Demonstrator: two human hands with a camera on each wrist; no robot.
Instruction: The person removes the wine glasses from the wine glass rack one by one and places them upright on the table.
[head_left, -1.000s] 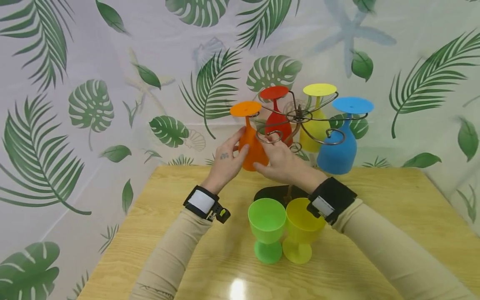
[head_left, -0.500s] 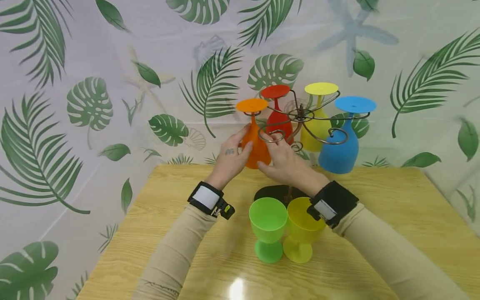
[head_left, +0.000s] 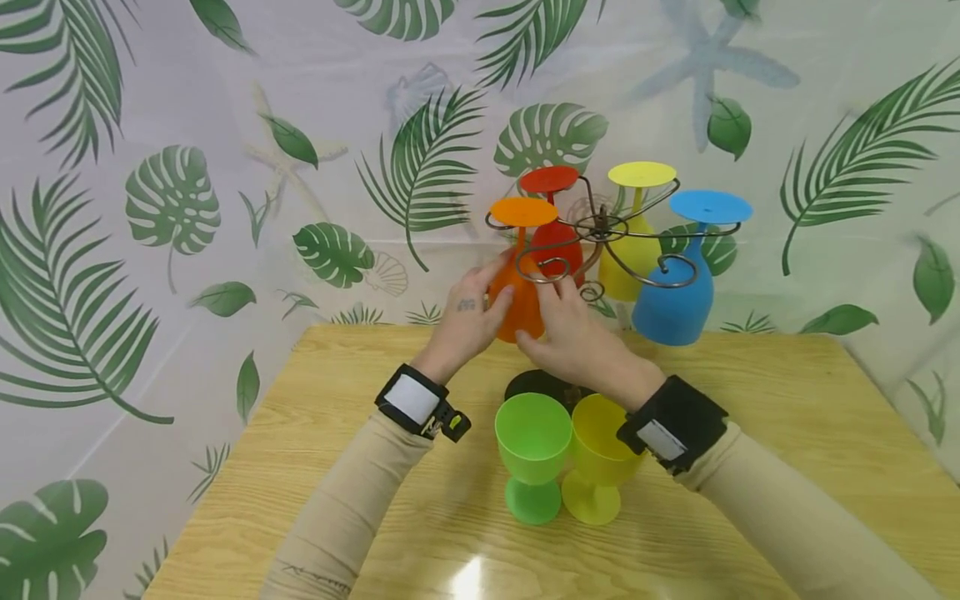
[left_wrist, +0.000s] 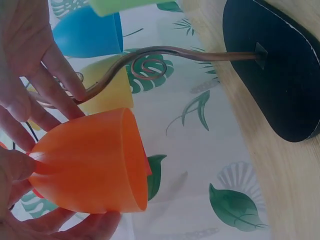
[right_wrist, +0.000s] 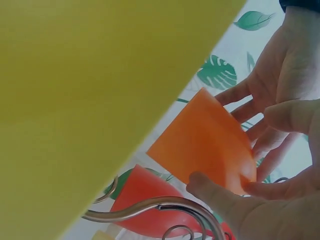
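An orange goblet (head_left: 527,292) hangs upside down, its foot over a curled loop of the metal goblet rack (head_left: 602,227). My left hand (head_left: 467,315) holds the bowl from the left, with the thumb at the front. On the other side my right hand (head_left: 583,337) has its fingers and thumb against the bowl, below a curled rack arm. In the right wrist view, the right hand's fingers (right_wrist: 215,195) lie against the orange bowl. Red (head_left: 558,242), yellow (head_left: 626,258) and blue (head_left: 675,304) goblets hang upside down on the rack.
A green goblet (head_left: 533,442) and another yellow goblet (head_left: 592,496) stand upright side by side on the wooden table (head_left: 337,375), in front of the rack's black base (head_left: 536,383). A leaf-patterned sheet (head_left: 247,125) covers the wall behind.
The orange goblet and both hands around it have shifted right. Its foot has moved rightward along the rack, nearer the red goblet. The other goblets stay put.
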